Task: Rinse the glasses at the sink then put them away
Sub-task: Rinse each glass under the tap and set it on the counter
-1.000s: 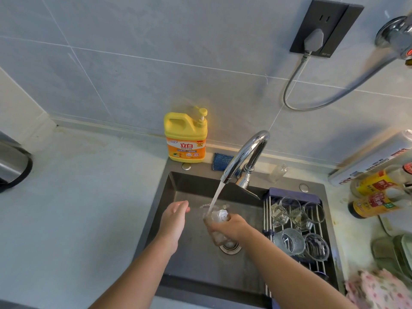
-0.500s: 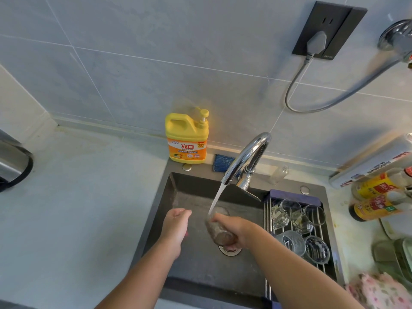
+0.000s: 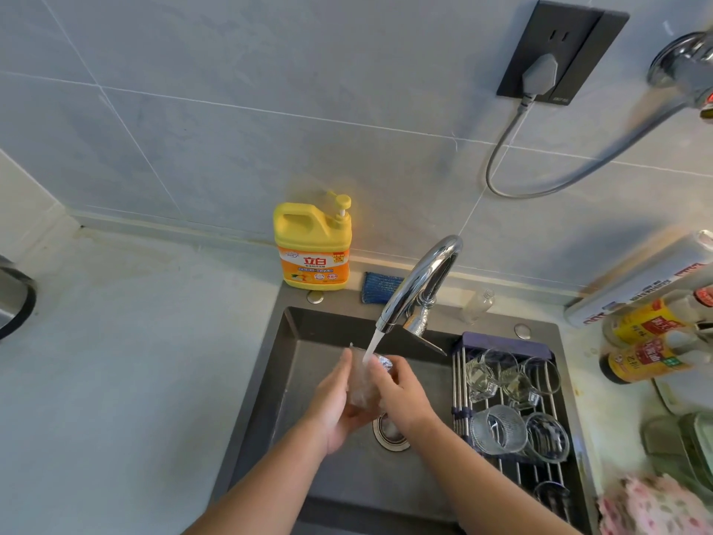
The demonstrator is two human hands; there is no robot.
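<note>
The glass [image 3: 362, 384] is over the middle of the dark sink [image 3: 270, 380], held between both hands under the stream of water [image 3: 372, 341] that runs from the chrome faucet [image 3: 420, 283]. The left hand [image 3: 333, 405] cups it from the left and below, fingers curled round its base. The right hand [image 3: 401, 395] wraps its fingers round the right side. Just to the right, a rack [image 3: 459, 380] across the sink holds more glasses [image 3: 497, 430]. A yellow detergent bottle [image 3: 312, 245] stands at the sink's back edge, with a blue sponge [image 3: 380, 285] near it.

Glass under running water
Your left hand [image 3: 335, 401] and right hand [image 3: 401, 395] both hold the glass [image 3: 360, 382] in the stream from the faucet [image 3: 420, 283], over the sink [image 3: 304, 341].
</note>
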